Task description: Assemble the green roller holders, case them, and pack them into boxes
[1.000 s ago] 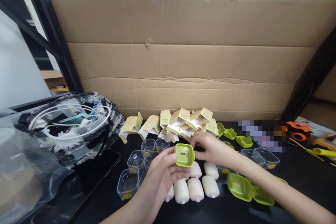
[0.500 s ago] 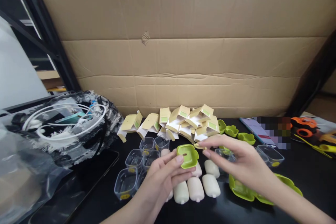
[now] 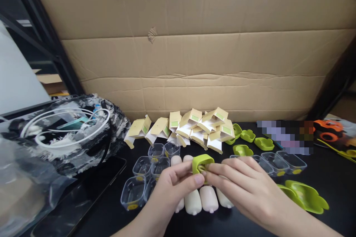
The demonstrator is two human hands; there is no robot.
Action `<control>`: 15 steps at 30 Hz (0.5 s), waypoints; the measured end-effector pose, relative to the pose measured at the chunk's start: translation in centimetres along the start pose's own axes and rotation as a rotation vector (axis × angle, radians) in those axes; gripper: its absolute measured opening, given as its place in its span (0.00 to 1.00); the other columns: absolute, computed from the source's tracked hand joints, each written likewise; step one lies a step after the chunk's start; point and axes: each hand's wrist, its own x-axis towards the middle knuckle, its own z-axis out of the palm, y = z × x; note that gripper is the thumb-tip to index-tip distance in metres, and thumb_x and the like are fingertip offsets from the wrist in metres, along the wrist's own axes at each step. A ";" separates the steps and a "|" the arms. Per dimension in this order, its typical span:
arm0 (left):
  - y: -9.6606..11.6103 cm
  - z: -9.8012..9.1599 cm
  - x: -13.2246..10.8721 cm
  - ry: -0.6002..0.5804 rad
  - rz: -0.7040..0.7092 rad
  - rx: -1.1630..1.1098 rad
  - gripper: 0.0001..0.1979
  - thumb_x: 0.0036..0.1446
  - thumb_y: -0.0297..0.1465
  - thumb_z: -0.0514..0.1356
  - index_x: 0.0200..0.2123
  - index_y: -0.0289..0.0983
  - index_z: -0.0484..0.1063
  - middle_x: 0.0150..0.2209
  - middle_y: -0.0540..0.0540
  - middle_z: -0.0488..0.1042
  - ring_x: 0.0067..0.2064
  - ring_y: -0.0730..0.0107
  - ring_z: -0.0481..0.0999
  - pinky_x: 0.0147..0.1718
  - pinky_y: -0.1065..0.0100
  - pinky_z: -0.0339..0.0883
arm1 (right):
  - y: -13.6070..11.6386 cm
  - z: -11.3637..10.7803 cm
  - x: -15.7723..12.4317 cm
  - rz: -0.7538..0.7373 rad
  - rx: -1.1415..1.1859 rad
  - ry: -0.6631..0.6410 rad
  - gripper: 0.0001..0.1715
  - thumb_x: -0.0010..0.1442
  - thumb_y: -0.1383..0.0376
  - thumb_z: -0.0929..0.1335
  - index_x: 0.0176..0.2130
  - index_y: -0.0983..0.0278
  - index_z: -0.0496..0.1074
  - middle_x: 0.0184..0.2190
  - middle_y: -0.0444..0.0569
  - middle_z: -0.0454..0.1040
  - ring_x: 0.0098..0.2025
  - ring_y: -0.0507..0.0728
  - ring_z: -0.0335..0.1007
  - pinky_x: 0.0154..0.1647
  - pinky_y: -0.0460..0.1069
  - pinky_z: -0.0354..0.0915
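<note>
My left hand grips a small green scalloped plastic cap between thumb and fingers, its hollow side turned towards my right hand. My right hand has its fingertips pinched at the cap's opening, on a small pale yellow-green piece that is mostly hidden. Below the hands, several cream and pinkish rounded bottles lie in rows on the black table, partly covered by the fingers.
Clear plastic cups stand left, with more clear cups right. Green caps and larger green trays lie at the right. Opened small cardboard boxes are piled before a cardboard wall. A fluffy basket holds cables.
My right hand has brought the small piece left into the cap's opening. My left hand has tilted the cap, turning its hollow from facing up towards the right hand. The view has shifted slightly.
</note>
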 end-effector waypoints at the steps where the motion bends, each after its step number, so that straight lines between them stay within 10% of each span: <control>1: 0.0 0.0 0.0 0.005 0.000 0.001 0.14 0.55 0.33 0.65 0.46 0.39 0.78 0.33 0.48 0.79 0.37 0.69 0.76 0.42 0.71 0.65 | 0.0 -0.1 0.0 -0.017 -0.030 0.011 0.24 0.72 0.69 0.52 0.46 0.67 0.74 0.40 0.50 0.80 0.39 0.54 0.70 0.38 0.49 0.59; 15: 0.0 0.0 0.1 0.032 0.025 0.034 0.15 0.51 0.33 0.68 0.44 0.41 0.79 0.40 0.45 0.82 0.47 0.59 0.77 0.50 0.65 0.65 | -0.5 -0.7 0.5 -0.058 -0.226 0.035 0.29 0.72 0.69 0.50 0.44 0.66 0.76 0.37 0.46 0.82 0.37 0.54 0.71 0.40 0.50 0.58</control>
